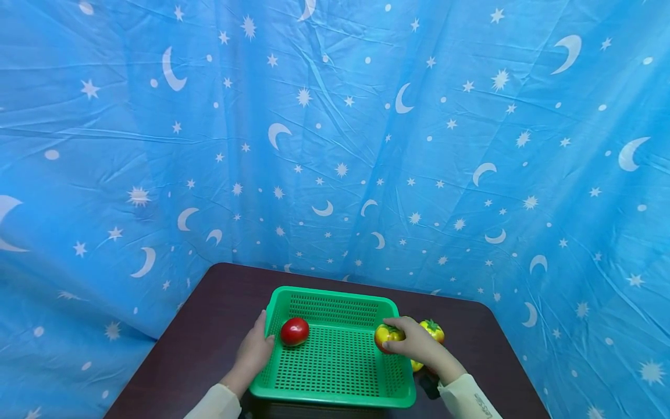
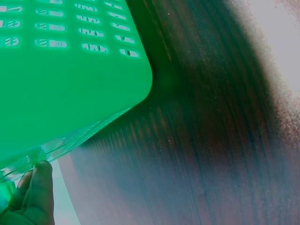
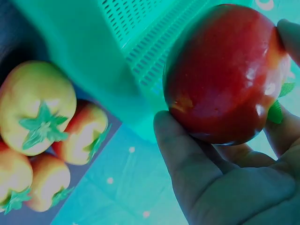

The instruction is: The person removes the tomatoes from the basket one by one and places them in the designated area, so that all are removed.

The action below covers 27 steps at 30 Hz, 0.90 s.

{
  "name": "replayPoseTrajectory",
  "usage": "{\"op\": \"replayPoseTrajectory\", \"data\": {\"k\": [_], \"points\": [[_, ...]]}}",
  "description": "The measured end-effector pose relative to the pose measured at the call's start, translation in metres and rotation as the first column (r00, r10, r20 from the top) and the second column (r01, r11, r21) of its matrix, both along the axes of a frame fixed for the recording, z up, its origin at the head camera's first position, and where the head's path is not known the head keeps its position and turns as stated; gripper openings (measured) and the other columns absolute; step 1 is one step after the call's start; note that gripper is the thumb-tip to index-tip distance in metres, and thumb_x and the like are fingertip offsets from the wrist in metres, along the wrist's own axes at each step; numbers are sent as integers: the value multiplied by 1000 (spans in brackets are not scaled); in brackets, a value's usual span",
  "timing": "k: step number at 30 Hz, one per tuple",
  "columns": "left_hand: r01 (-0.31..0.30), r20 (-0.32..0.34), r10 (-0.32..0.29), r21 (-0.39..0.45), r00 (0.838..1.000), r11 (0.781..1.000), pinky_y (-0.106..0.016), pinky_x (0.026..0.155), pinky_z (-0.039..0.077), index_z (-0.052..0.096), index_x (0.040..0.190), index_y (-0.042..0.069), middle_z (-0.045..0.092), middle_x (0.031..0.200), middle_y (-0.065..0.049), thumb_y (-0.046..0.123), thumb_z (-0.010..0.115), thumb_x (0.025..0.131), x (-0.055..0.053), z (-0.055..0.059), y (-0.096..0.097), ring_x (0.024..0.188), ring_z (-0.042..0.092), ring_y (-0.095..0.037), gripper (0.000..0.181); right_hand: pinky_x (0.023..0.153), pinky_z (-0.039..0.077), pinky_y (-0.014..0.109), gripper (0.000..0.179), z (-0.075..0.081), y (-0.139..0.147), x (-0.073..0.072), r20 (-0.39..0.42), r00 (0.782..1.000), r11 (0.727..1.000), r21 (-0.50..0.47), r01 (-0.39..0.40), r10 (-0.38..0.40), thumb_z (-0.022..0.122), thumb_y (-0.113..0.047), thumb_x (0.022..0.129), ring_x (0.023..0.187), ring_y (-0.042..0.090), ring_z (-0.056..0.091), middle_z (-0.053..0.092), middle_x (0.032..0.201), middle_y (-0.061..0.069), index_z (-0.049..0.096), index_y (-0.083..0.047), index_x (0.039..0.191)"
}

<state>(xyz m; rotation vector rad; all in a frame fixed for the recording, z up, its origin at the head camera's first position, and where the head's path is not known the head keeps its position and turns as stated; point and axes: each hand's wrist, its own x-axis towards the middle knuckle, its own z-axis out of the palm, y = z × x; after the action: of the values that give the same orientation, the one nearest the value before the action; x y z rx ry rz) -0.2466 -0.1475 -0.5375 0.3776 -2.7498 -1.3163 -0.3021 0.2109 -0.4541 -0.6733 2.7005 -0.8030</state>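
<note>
A green plastic basket (image 1: 335, 400) with slotted walls and floor stands on the dark table. My left hand (image 1: 255, 352) grips its left rim, thumb over the edge; in the left wrist view, fingers (image 2: 41, 187) lie against the outer wall. Between thumb and fingers, my right hand (image 1: 419, 343) holds a glossy red and yellow tomato (image 1: 388, 336) with green leaves on top, over the basket's right side. The right wrist view shows the held tomato's red underside (image 3: 225, 75) facing the camera. A red tomato (image 1: 295, 331) lies inside the basket at the left.
Several more yellow-red tomatoes (image 3: 40, 108) with green leaves lie on the table just right of the basket, partly hidden by my right hand in the head view. A small black object (image 1: 429, 385) is near my right wrist. Blue moon-and-star curtains (image 1: 335, 145) hang behind the table (image 1: 220, 308).
</note>
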Motion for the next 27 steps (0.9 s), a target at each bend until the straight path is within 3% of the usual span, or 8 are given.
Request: {"op": "replayPoseTrajectory", "data": {"k": [5, 9, 14, 18, 23, 27], "points": [[-8, 1, 8, -6, 1000, 1000, -64, 101, 36, 11, 151, 4, 31, 149, -27, 10, 51, 93, -1, -2, 0, 132, 36, -47, 71, 72, 48, 30, 56, 3, 11, 5, 3, 999, 999, -35, 39, -39, 65, -34, 87, 96, 15, 52, 55, 131, 11, 51, -10, 135], [-11, 0, 11, -14, 1000, 1000, -64, 100, 37, 12, 151, 4, 33, 148, -27, 10, 52, 93, -2, -2, 0, 131, 37, -47, 71, 71, 47, 29, 57, 6, 22, 11, -1, 994, 991, -74, 113, -113, 67, -34, 85, 97, 17, 51, 55, 131, 12, 52, -9, 134], [-10, -3, 10, -8, 1000, 1000, -63, 100, 38, 12, 151, 4, 33, 148, -27, 10, 52, 93, -2, -3, 0, 131, 38, -47, 71, 79, 51, 34, 58, 8, 40, 18, -31, 970, 969, -64, 238, -240, 70, -36, 82, 108, 21, 51, 53, 132, 9, 54, -13, 133], [-12, -1, 12, -6, 1000, 1000, -63, 99, 39, 12, 151, 4, 33, 148, -26, 10, 52, 93, -1, -3, 0, 131, 38, -47, 71, 85, 52, 41, 57, 9, 55, 22, -55, 954, 955, -54, 292, -295, 71, -35, 82, 115, 27, 52, 53, 134, 12, 54, -12, 131], [-15, -1, 15, -13, 1000, 1000, -63, 99, 39, 13, 151, 4, 33, 148, -27, 10, 52, 93, -1, -2, 0, 131, 38, -47, 71, 81, 52, 40, 62, 6, 73, 28, -23, 943, 943, -37, 330, -331, 69, -36, 83, 116, 30, 53, 51, 136, 18, 51, -6, 134], [-20, -1, 20, -10, 1000, 1000, -63, 100, 38, 13, 151, 4, 33, 148, -27, 10, 52, 93, -1, -2, 0, 131, 37, -46, 70, 75, 51, 34, 63, 1, 84, 30, 14, 928, 927, -44, 372, -372, 70, -34, 82, 106, 25, 56, 54, 132, 18, 51, -3, 133]]}}
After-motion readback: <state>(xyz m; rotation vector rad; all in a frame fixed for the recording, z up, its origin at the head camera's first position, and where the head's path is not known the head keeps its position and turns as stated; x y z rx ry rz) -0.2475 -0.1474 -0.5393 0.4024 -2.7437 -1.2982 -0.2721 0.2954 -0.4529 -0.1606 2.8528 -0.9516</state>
